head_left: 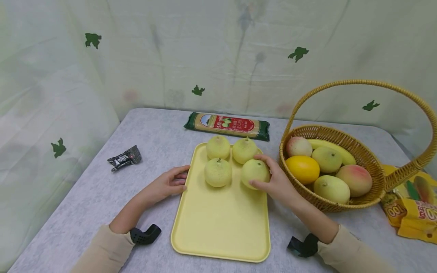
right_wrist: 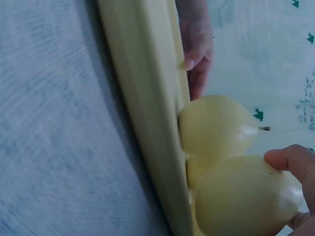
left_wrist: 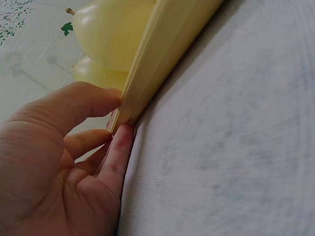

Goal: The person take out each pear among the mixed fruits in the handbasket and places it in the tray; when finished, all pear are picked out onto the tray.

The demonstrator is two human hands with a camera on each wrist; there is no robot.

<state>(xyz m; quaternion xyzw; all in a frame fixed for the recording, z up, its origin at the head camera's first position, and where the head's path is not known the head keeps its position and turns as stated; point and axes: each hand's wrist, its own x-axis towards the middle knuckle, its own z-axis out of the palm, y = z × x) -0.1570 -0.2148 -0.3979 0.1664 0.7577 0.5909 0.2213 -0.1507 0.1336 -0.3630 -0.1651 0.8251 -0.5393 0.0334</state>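
Several pale yellow-green pears sit in the far half of a yellow tray (head_left: 222, 227), two at the back and two in front. My right hand (head_left: 280, 185) holds the front right pear (head_left: 254, 173), thumb on its near side and fingers on its far side. In the right wrist view that pear (right_wrist: 241, 196) is close to the tray; whether it touches the bottom is hidden. My left hand (head_left: 168, 182) grips the tray's left rim. In the left wrist view its thumb (left_wrist: 93, 101) and fingertips meet at the rim. The front left pear (head_left: 217, 173) stands between the hands.
A handled wicker basket (head_left: 377, 189) of mixed fruit stands right of the tray. Beyond the tray lies a packet (head_left: 227, 126) with green ends. A small black wrapped packet (head_left: 124, 158) lies left. Yellow bags (head_left: 418, 216) lie at the right edge.
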